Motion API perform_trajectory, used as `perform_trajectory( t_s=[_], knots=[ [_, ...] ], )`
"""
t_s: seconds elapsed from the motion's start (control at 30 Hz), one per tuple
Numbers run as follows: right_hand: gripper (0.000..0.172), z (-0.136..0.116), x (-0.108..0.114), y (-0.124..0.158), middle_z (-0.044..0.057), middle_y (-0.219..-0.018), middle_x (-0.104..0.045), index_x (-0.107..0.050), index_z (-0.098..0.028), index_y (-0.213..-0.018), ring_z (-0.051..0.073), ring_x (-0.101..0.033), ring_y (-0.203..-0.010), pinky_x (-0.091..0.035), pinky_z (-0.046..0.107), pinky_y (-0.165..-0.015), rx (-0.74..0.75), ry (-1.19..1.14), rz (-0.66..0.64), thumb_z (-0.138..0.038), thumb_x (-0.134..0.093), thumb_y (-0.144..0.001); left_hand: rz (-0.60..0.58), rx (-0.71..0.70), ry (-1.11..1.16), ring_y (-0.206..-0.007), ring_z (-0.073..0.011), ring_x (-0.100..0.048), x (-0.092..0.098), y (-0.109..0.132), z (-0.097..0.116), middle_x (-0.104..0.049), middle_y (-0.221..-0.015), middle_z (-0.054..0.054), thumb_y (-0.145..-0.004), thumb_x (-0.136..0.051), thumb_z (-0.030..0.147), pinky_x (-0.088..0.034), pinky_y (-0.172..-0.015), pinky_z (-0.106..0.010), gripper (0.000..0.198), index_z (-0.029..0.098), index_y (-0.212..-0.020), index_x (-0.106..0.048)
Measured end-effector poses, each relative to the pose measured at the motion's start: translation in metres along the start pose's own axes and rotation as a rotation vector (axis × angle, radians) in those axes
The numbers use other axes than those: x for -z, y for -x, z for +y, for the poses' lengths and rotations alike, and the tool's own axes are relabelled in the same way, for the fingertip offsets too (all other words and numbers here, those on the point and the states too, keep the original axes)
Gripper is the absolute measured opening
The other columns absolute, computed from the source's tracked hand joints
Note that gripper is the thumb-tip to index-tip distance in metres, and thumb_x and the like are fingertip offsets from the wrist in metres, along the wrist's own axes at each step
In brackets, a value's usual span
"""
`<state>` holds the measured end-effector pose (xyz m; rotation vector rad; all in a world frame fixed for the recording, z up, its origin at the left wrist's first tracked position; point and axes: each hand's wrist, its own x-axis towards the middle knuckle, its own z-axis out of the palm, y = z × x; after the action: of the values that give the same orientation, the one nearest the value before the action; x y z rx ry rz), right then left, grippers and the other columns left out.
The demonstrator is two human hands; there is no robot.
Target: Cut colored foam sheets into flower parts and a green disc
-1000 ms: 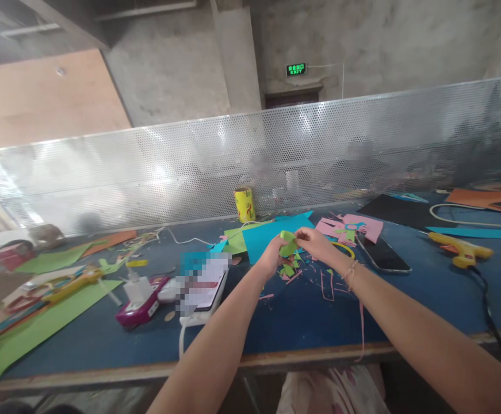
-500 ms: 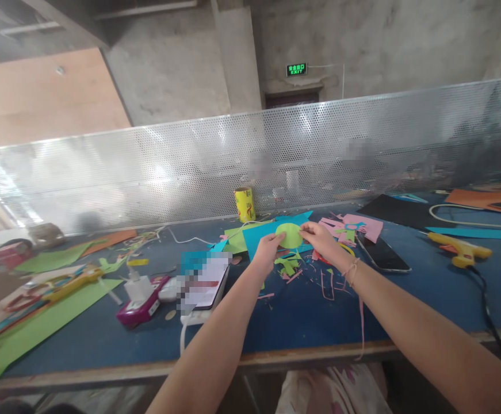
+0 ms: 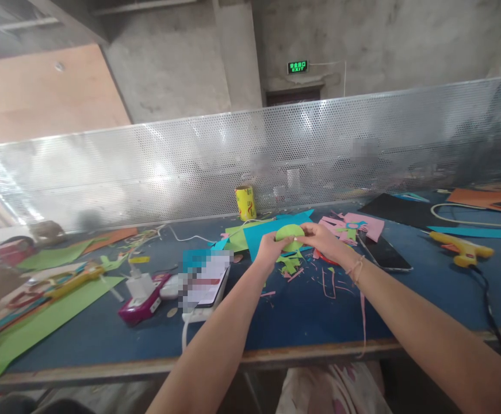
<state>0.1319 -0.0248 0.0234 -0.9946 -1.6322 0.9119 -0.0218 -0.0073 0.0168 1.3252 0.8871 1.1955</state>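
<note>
A round light-green paper piece (image 3: 289, 232) is held up over the blue paper (image 3: 254, 234) in the middle of the table. My left hand (image 3: 271, 248) is closed on its lower left edge. At its right edge, my right hand (image 3: 319, 238) pinches the paper, with fingers near the left hand's fingertips. Green scraps (image 3: 291, 263) and thin pink strips lie just below the hands. Pink paper (image 3: 370, 226) sits right of them.
A yellow roll (image 3: 245, 203) stands by the perforated screen. Right are a black phone (image 3: 386, 253) and a yellow glue gun (image 3: 463, 248). Left are a lit phone (image 3: 209, 282), a purple power strip (image 3: 140, 307) and long green paper (image 3: 60, 316). Another person's arm shows at far left.
My right hand's fingers have moved left and lower along the green circle, closer to my left hand. The left fingers have also shifted slightly along the edge.
</note>
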Motion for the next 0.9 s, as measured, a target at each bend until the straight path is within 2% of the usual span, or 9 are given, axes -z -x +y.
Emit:
perform_trajectory(
  t_s=[0.13, 0.23, 0.4, 0.6, 0.67, 0.77, 0.83, 0.9],
  knots=[
    [0.029, -0.001, 0.001, -0.002, 0.005, -0.078, -0.063, -0.055, -0.017, -0.084, 0.014, -0.059, -0.071, -0.048, 0.03, -0.067, -0.033, 0.024, 0.096, -0.035, -0.067, -0.064, -0.012, 0.029, 0.108, -0.057, -0.013, -0.057, -0.001, 0.004, 0.005, -0.062, -0.063, -0.004, -0.053, -0.075, 0.037, -0.047, -0.054, -0.024, 0.031, 0.011, -0.067, -0.065],
    [0.03, 0.0, 0.007, -0.004, 0.004, -0.077, -0.062, -0.054, -0.016, -0.081, 0.013, -0.058, -0.068, -0.047, 0.029, -0.066, -0.036, -0.01, 0.159, -0.035, -0.068, -0.062, -0.041, 0.065, 0.105, -0.06, -0.0152, -0.059, -0.002, 0.006, 0.007, -0.062, -0.061, -0.007, -0.055, -0.074, 0.038, -0.049, -0.057, -0.026, 0.03, 0.011, -0.062, -0.064],
    [0.027, -0.001, 0.01, -0.003, 0.002, -0.072, -0.06, -0.056, -0.016, -0.076, 0.011, -0.055, -0.064, -0.045, 0.028, -0.063, -0.043, 0.006, 0.149, -0.036, -0.066, -0.062, -0.131, 0.089, -0.043, -0.056, -0.0138, -0.057, -0.002, 0.005, 0.004, -0.06, -0.055, -0.004, -0.049, -0.078, 0.032, -0.048, -0.056, -0.026, 0.026, 0.012, -0.059, -0.064],
    [0.027, -0.006, 0.012, -0.003, 0.004, -0.072, -0.062, -0.056, -0.016, -0.077, 0.012, -0.056, -0.063, -0.045, 0.028, -0.061, -0.021, 0.043, 0.151, -0.038, -0.065, -0.064, -0.153, -0.002, -0.038, -0.052, -0.0104, -0.052, -0.002, 0.004, 0.003, -0.059, -0.057, -0.003, -0.048, -0.078, 0.037, -0.041, -0.049, -0.022, 0.031, 0.012, -0.06, -0.063],
    [0.023, -0.005, 0.02, -0.003, 0.005, -0.074, -0.064, -0.057, -0.016, -0.077, 0.014, -0.058, -0.066, -0.046, 0.029, -0.062, -0.003, 0.191, 0.177, -0.037, -0.06, -0.069, -0.145, -0.022, -0.054, -0.047, -0.0082, -0.048, -0.001, 0.003, 0.003, -0.054, -0.051, 0.0, -0.05, -0.077, 0.04, -0.036, -0.044, -0.02, 0.033, 0.013, -0.056, -0.06],
    [0.014, 0.001, 0.034, 0.0, 0.009, -0.078, -0.065, -0.06, -0.017, -0.075, 0.02, -0.061, -0.075, -0.045, 0.031, -0.067, -0.013, 0.715, 0.231, -0.031, -0.058, -0.071, -0.071, -0.051, -0.05, -0.037, -0.003, -0.031, 0.002, 0.001, 0.003, -0.037, -0.04, 0.006, -0.051, -0.076, 0.043, -0.021, -0.036, -0.018, 0.038, 0.014, -0.048, -0.05],
    [0.017, 0.009, 0.041, 0.004, 0.015, -0.08, -0.066, -0.062, -0.015, -0.074, 0.026, -0.062, -0.079, -0.044, 0.034, -0.067, -0.163, 1.065, 0.154, -0.029, -0.063, -0.065, -0.009, -0.076, 0.009, -0.035, -0.0018, -0.024, 0.005, 0.0, 0.004, -0.031, -0.04, 0.008, -0.054, -0.074, 0.043, -0.017, -0.036, -0.018, 0.039, 0.015, -0.051, -0.047],
    [0.024, 0.018, 0.045, 0.007, 0.02, -0.085, -0.065, -0.065, -0.012, -0.079, 0.03, -0.062, -0.079, -0.044, 0.035, -0.063, -0.342, 1.231, 0.067, -0.027, -0.064, -0.061, 0.045, -0.103, 0.062, -0.035, -0.0019, -0.027, 0.007, -0.001, 0.005, -0.035, -0.042, 0.008, -0.056, -0.072, 0.043, -0.018, -0.036, -0.018, 0.036, 0.016, -0.057, -0.049]
  ],
)
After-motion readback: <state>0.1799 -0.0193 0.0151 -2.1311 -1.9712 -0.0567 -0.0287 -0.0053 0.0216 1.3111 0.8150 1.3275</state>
